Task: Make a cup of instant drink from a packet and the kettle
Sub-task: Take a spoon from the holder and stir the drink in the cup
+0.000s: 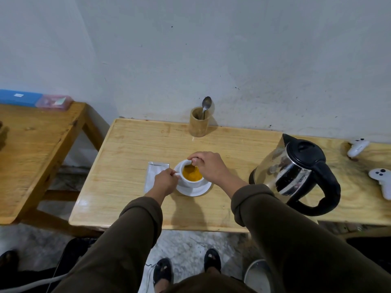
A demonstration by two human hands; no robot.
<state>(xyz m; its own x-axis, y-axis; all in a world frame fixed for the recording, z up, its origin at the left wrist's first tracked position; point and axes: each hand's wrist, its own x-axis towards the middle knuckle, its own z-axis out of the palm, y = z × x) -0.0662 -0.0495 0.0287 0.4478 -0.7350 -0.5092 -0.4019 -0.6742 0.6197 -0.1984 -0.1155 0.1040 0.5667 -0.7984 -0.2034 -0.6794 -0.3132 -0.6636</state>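
A white cup of orange drink stands on a white saucer near the middle of the wooden table. My left hand grips the cup's handle. My right hand hovers over the cup, fingers pinched on a spoon that dips into the drink; most of the spoon is hidden. A silver packet lies flat just left of the saucer. The steel kettle with black lid and handle stands to the right.
A bamboo holder with another spoon stands at the back by the wall. Two white game controllers lie at the far right. A second wooden table with a blue box stands to the left.
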